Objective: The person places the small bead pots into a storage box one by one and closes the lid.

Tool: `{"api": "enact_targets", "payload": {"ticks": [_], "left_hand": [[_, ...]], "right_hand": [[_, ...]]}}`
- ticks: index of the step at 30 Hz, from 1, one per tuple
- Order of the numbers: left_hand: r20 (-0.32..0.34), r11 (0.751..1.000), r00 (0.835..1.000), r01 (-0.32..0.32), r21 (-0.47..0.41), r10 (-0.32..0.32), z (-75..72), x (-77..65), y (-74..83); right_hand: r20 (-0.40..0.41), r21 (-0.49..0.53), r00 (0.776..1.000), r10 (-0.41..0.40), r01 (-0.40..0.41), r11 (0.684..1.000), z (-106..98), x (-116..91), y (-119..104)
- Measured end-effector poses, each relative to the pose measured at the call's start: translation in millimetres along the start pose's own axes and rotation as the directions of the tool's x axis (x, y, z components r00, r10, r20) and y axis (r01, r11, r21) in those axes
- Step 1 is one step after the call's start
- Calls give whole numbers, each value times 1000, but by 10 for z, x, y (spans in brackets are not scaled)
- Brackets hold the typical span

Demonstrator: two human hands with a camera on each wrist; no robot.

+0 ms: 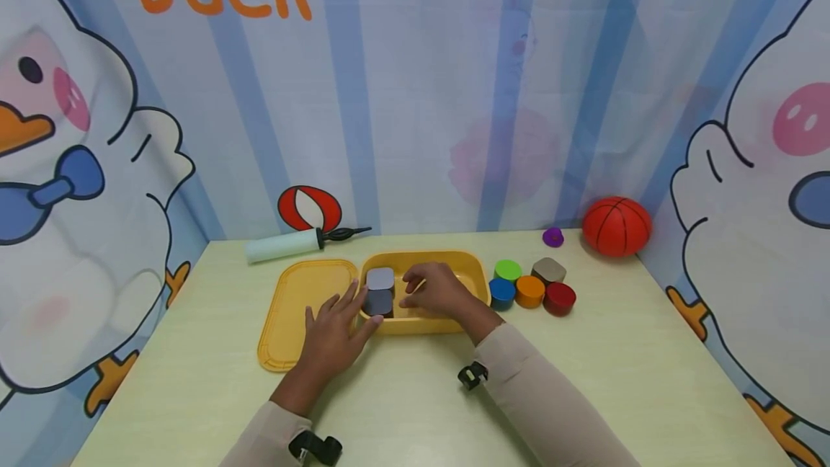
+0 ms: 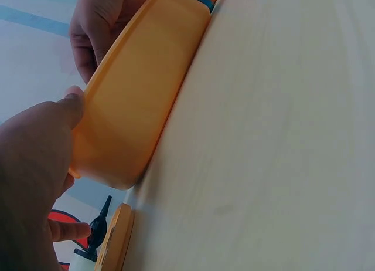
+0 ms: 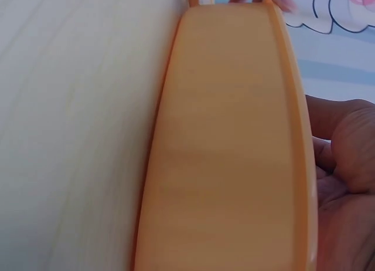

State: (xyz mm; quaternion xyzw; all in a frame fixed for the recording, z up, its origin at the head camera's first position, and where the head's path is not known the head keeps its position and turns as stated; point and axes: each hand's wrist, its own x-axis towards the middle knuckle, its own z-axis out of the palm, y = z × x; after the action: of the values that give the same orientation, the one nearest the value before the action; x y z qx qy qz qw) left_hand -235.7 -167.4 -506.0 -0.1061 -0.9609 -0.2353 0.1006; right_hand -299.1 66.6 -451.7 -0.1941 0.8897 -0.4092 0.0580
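Note:
A yellow plastic box [image 1: 424, 326] stands on the table. Inside its left end sit a light grey rounded-square block [image 1: 380, 278] and a dark grey one [image 1: 378, 302], one behind the other. My left hand [image 1: 335, 334] has its fingers spread at the box's left end; its thumb [image 2: 73, 107] touches the rim in the left wrist view. Over the box's middle is my right hand [image 1: 441, 292], fingers loosely bent, with a gap between thumb and fingers and nothing visible in it. In the right wrist view the box wall partly hides those fingers [image 3: 328, 118].
Left of the box lies its yellow lid [image 1: 285, 330]. Right of it stand green [image 1: 508, 270], blue [image 1: 502, 295], orange [image 1: 529, 292], red [image 1: 560, 299] and taupe [image 1: 548, 270] blocks. Farther back are a hand pump [image 1: 285, 245], a purple item [image 1: 553, 237] and a red ball [image 1: 617, 227].

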Motion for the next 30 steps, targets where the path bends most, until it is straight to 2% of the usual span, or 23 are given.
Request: {"api": "enact_targets", "payload": {"ticks": [7, 16, 26, 30], "left_hand": [[18, 1000, 1000, 8, -1, -8, 6, 6, -8], [15, 1000, 1000, 7, -7, -7, 5, 6, -4], [2, 1000, 1000, 6, -13, -6, 8, -3, -15], [-2, 1000, 1000, 4, -20, -4, 3, -6, -14]], "right_hand": [[-81, 61, 996, -34, 39, 997, -163, -122, 111], [-102, 81, 983, -153, 161, 984, -368, -279, 272], [-144, 188, 980, -136, 162, 969, -593, -436, 469], [-174, 202, 973, -150, 184, 962, -693, -495, 564]]}}
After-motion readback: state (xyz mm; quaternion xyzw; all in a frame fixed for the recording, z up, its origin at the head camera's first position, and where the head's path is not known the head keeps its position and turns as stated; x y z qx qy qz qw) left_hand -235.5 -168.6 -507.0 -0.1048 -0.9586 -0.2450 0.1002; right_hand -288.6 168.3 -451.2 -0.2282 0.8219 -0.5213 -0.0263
